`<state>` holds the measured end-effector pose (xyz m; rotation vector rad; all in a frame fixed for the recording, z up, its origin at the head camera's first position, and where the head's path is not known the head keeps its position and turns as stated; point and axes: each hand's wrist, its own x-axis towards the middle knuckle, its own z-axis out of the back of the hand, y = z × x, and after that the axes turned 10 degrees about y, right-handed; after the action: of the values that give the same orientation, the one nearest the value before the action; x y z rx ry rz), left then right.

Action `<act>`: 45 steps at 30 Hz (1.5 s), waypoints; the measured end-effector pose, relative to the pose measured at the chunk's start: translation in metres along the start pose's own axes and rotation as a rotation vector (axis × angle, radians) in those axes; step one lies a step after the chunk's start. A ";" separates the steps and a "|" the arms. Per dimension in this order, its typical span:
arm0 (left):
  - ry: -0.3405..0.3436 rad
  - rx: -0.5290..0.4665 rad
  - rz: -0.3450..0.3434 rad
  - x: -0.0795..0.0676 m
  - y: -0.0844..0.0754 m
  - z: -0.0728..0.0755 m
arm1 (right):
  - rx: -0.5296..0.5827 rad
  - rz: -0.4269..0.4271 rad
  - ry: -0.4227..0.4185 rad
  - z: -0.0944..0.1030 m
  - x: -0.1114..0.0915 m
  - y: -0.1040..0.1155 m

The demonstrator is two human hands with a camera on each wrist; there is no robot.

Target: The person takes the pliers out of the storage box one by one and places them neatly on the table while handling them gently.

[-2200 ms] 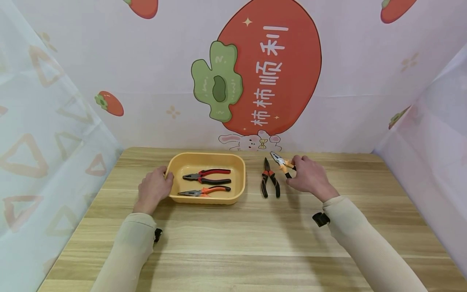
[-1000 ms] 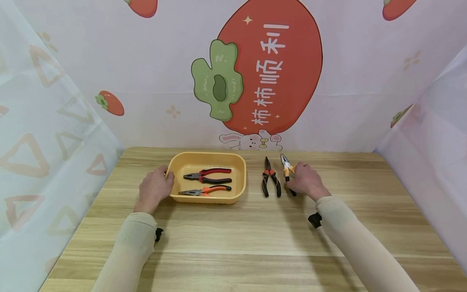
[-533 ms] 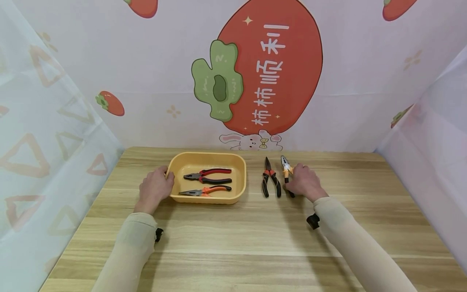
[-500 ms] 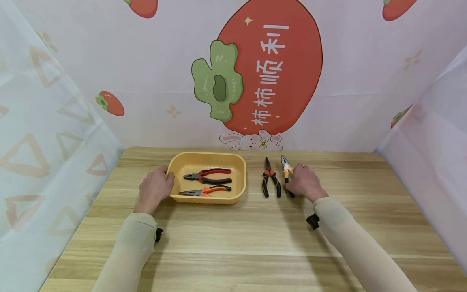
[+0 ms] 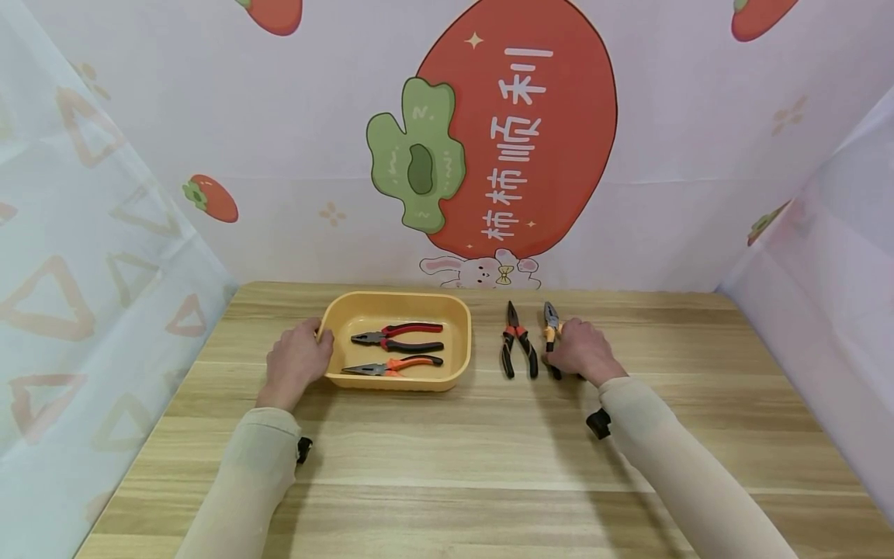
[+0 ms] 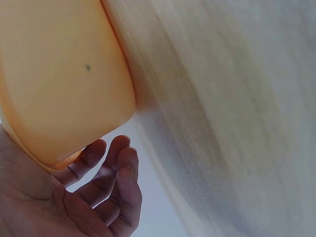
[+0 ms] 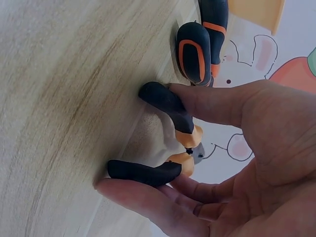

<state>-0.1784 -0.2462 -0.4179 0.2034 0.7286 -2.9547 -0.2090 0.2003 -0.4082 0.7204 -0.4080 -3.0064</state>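
My left hand (image 5: 300, 357) grips the left end of the yellow plastic tray (image 5: 457, 382); in the left wrist view its curled fingers lie by the rim of the tray (image 6: 64, 74). With thumb and fingers on either side, my right hand (image 5: 583, 349) holds the spread handles of the combination pliers (image 5: 549, 334), orange-yellow and black, jaws toward the back wall. The right wrist view shows the black handle ends of these pliers (image 7: 170, 106) close to the tabletop. Just left of them lie long-nose pliers (image 5: 517, 332) with black and orange handles, apart from my hand.
Inside the tray lie red-and-black combination pliers (image 5: 415, 348) and orange-handled long-nose pliers (image 5: 394, 364), both pointing left. The wooden table (image 5: 447, 450) meets a printed cloth backdrop (image 5: 293, 233) at its far edge, with cloth sides left and right.
The pliers in my right hand have turned from a leftward slant to nearly straight toward the back, beside the long-nose pliers, and shifted slightly right lately. My left hand and the tray stay put.
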 end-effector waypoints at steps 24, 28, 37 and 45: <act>0.007 -0.004 0.009 -0.001 -0.001 0.000 | -0.046 0.033 0.043 0.003 -0.002 0.004; 0.001 -0.003 0.007 -0.001 -0.001 0.000 | -0.050 0.029 0.052 0.003 -0.003 0.004; 0.001 0.002 0.007 0.000 0.000 0.000 | -0.063 -0.034 0.066 0.003 -0.001 0.003; 0.009 0.015 -0.003 -0.001 0.000 0.000 | -0.073 -0.072 0.066 0.003 -0.004 0.002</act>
<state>-0.1779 -0.2457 -0.4181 0.2165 0.7084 -2.9650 -0.2067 0.1995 -0.4028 0.8441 -0.2744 -3.0355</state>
